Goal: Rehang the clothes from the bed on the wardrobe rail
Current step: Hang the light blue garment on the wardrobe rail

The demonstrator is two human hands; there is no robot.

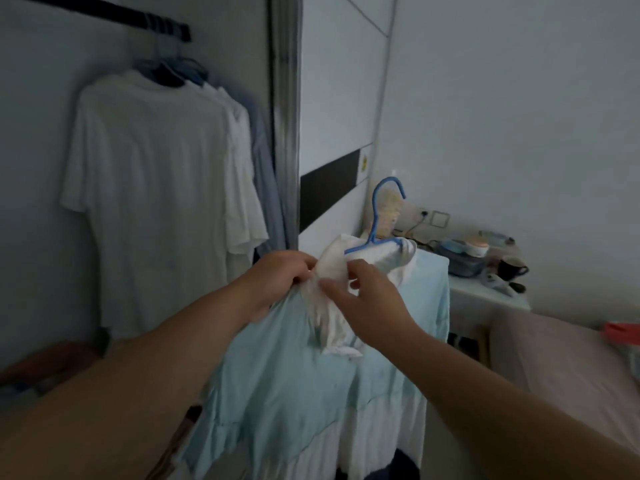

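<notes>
A pale blue garment (287,368) with a white collar hangs in front of me on a blue plastic hanger (375,225), whose hook points up. My left hand (277,282) grips the garment's left shoulder by the collar. My right hand (367,296) pinches the white collar fabric just beside it. The dark wardrobe rail (104,12) runs across the upper left. Several white and blue shirts (156,188) hang from it on hangers.
The wardrobe's sliding door frame (285,116) stands just right of the hung shirts. A white bedside table (485,292) at the right carries a dark mug (512,268), containers and cables. The bed (571,368) with a pinkish sheet fills the lower right.
</notes>
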